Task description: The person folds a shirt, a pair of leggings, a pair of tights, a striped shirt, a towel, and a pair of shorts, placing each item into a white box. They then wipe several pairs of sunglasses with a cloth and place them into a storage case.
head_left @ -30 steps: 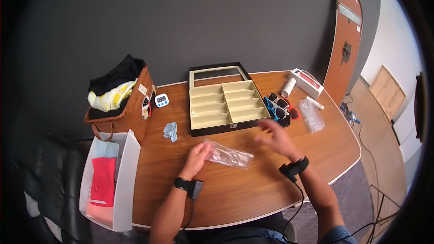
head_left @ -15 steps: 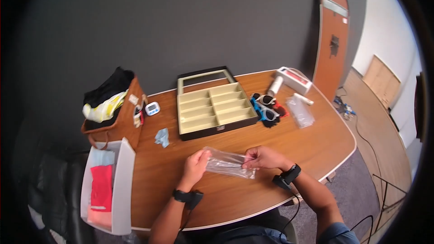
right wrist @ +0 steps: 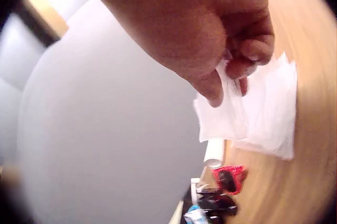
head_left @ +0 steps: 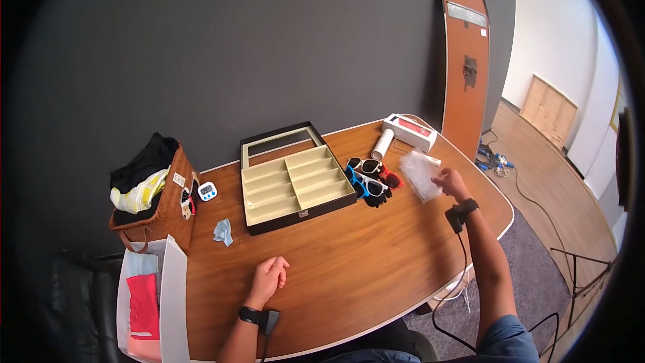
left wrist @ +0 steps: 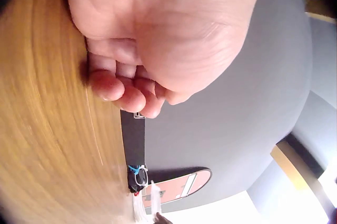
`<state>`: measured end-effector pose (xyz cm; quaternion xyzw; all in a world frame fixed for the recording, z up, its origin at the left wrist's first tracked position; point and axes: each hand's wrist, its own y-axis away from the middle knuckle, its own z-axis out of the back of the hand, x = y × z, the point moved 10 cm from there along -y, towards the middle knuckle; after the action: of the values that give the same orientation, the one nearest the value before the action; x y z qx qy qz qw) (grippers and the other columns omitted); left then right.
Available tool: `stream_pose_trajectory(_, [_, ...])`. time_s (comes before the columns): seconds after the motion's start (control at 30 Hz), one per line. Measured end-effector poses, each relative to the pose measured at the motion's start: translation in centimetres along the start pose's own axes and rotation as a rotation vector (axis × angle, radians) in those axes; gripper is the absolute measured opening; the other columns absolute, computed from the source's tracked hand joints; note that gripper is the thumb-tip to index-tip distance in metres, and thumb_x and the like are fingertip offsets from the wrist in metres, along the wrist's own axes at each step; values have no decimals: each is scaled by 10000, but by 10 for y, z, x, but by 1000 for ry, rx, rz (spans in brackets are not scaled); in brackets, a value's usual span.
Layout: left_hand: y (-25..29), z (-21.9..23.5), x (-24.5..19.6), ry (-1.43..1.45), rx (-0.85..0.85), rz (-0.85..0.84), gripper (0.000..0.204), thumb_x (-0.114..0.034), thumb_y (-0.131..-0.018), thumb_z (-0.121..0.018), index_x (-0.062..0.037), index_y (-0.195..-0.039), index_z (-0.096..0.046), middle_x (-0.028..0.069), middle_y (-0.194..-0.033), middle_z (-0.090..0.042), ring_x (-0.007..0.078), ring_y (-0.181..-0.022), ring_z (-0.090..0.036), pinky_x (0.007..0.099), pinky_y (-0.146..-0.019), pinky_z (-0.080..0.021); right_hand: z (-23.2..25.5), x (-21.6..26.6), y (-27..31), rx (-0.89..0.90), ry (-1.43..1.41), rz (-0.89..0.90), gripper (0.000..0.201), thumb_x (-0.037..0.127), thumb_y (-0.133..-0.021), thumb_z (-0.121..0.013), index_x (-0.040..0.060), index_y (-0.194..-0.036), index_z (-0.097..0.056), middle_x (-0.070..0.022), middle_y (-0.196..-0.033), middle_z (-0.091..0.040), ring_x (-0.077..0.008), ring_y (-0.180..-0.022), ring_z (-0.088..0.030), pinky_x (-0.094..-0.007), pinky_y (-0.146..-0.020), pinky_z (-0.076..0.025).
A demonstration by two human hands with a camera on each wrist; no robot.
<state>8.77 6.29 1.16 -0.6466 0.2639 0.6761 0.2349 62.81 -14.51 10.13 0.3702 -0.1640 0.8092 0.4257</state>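
My right hand [head_left: 451, 184] pinches a clear plastic bag [right wrist: 224, 113] between thumb and fingers. Below it, more of the clear plastic [right wrist: 274, 111] lies on the table at the right. My left hand [head_left: 269, 279] is at the near side of the table, its fingers [left wrist: 131, 99] loosely curled around nothing. Left of the plastic lies a cluster of sunglasses [head_left: 373, 187] with white, blue and red frames. Beyond the left hand, a black display case [head_left: 302, 214] stands with its lid raised and its cream compartments bare.
A white tube [head_left: 382, 144] and a white box [head_left: 408, 133] are at the back right. On the left are a timer [head_left: 207, 191], a light blue cloth [head_left: 222, 232], a wicker basket [head_left: 178, 191] of clothes and a white bin [head_left: 176, 296] with folded cloths.
Both hands held the clear bag over the table half a second ago. The right hand has carried it right to the other plastic; the left has let go. The head view has shifted.
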Motion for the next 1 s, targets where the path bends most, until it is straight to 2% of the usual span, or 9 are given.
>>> stream_pose_trajectory(0.1, [1,0,1,-28,-15,-5,322,-267,-1039,-443,-23,-889,-590,-8,-584,-510,56,-478,-450,209,-443,-373,23,41,32,-506,574,433,391,221,-825,-726,2,-1114,-580,-210,-1121,-596,-314,-982,-608,-396,-824,-509])
stream_pose_trajectory(0.27, [-1,-1,4,-27,-30,-6,308,-265,-1037,-451,-34,-897,-599,-12,-589,-509,52,-481,-451,204,-446,-376,-32,63,45,-378,505,712,507,290,-859,-668,82,-1299,-523,-191,-1317,-499,-376,-1160,-516,-429,-980,-430])
stream_pose_trajectory(0.4, [5,-7,16,129,-6,74,271,-238,-1034,-448,-29,-939,-592,-18,-643,-489,60,-555,-454,219,-495,-404,-94,3,7,180,734,409,468,391,-893,-611,89,-1247,-562,-183,-1258,-542,-376,-1107,-540,-455,-946,-445])
stream_pose_trajectory(0.53, [42,9,-34,23,76,-83,244,-226,-1041,-447,-26,-1042,-586,-20,-725,-528,59,-643,-516,223,-570,-445,-66,48,38,-253,503,787,482,106,-883,-623,3,-1333,-484,-253,-1333,-485,-416,-1235,-478,-453,-1058,-385])
stream_pose_trajectory(0.7, [86,112,-126,-93,-257,-120,192,-207,-1006,-521,-41,-1075,-589,-19,-822,-577,54,-689,-550,212,-613,-484,-121,140,118,357,-348,639,122,0,-934,-531,-28,-1031,-600,-54,-916,-621,-160,-861,-609,-285,-774,-488])
stream_pose_trajectory(0.8, [113,194,-175,-569,-466,-268,187,-147,-954,-569,-18,-1089,-583,26,-879,-629,101,-753,-599,251,-675,-517,-187,178,195,719,-475,566,177,-60,-932,-486,-43,-1043,-623,-106,-923,-660,-177,-868,-658,-301,-785,-540])
stream_pose_trajectory(0.93, [155,290,-162,-1206,-528,132,596,-366,-811,-723,-7,-1252,-543,215,-1125,-625,301,-1036,-622,373,-902,-496,-271,185,269,1164,-580,474,189,-55,-950,-492,-30,-1024,-663,-86,-964,-680,-148,-884,-649,-285,-816,-532])
stream_pose_trajectory(0.97, [172,303,-133,-1186,-388,548,966,-552,-709,-744,18,-1410,-404,288,-1346,-483,373,-1270,-484,396,-1046,-406,-289,178,276,1222,-573,454,183,-44,-953,-499,-23,-1039,-660,-79,-958,-678,-141,-878,-644,-278,-816,-529])
stream_pose_trajectory(1.0, [176,324,-92,-1082,-334,557,1078,-591,-700,-741,52,-1451,-312,322,-1422,-397,386,-1356,-386,376,-1108,-340,-305,172,282,1279,-565,433,180,-33,-955,-507,-16,-1054,-656,-72,-953,-677,-134,-873,-640,-271,-815,-526])
